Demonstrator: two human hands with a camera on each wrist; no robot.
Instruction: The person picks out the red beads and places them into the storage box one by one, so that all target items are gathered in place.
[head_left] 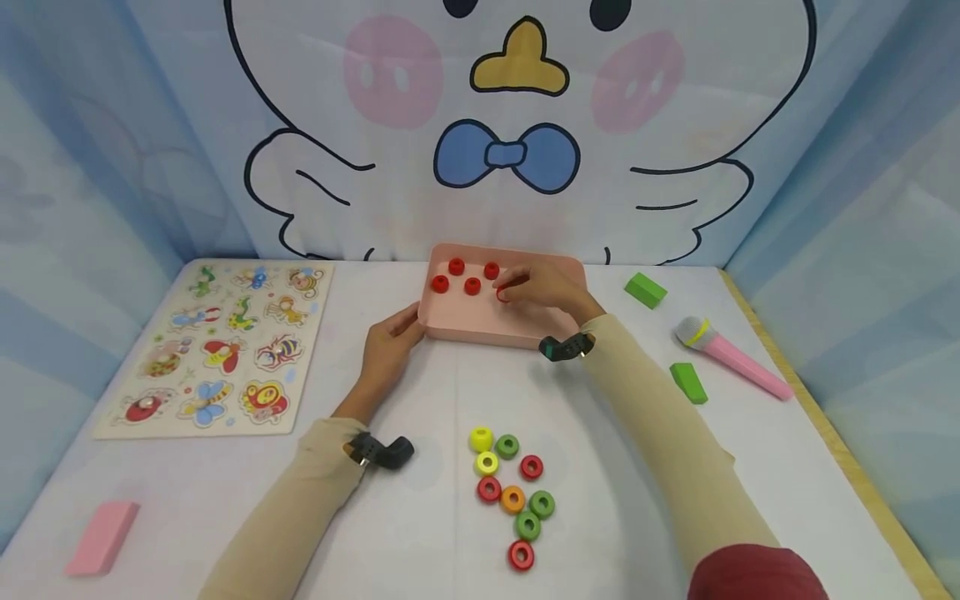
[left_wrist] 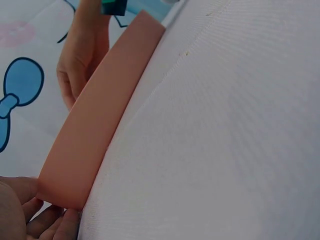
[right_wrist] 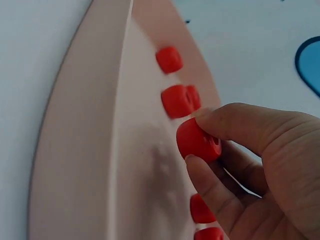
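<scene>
While my left hand [head_left: 388, 340] grips the pink tray [head_left: 480, 329] at its left front corner, fingers curled on the wall:
- tray: 4 red rings [head_left: 463, 277] inside, back-left.
- right hand [head_left: 542, 290]: over tray, thumb & fingers pinched on 5th red ring [right_wrist: 197, 140].
- loose rings [head_left: 513, 495]: mixed colours, near table edge.
</scene>
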